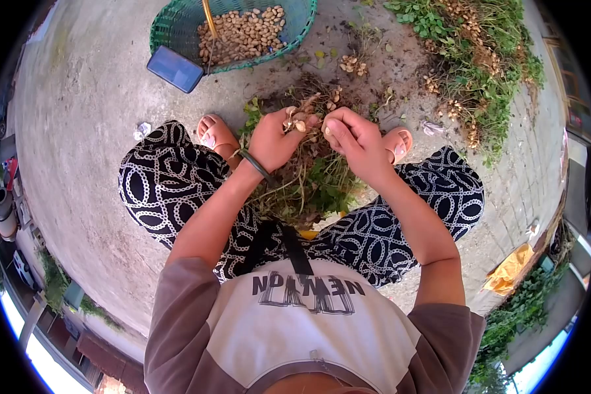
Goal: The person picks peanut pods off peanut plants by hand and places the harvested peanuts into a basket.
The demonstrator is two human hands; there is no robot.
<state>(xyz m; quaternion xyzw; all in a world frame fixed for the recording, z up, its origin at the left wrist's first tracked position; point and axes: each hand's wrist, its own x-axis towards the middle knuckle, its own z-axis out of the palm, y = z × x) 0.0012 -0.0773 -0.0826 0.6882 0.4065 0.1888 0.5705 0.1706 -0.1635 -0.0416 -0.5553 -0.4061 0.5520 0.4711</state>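
Between my knees lies a bunch of pulled peanut plants (308, 180), leafy and stringy, with roots towards the top. My left hand (276, 139) is closed on several peanuts (300, 125) at the root end, pale pods showing between its fingers. Just to the right, my right hand (356, 141) is pinched around a pale peanut (328, 131), partly hidden by the fingers. The hands are close together, with roots between them. Beyond them a green basket (159, 33) holds many loose peanuts (241, 34).
A phone (175, 69) leans at the basket's near left edge. More peanut plants (499, 59) are heaped at upper right. Loose pods (353, 65) and soil lie ahead. A crumpled yellow bag (509, 270) is at far right, and a crumpled wrapper (142, 131) at left.
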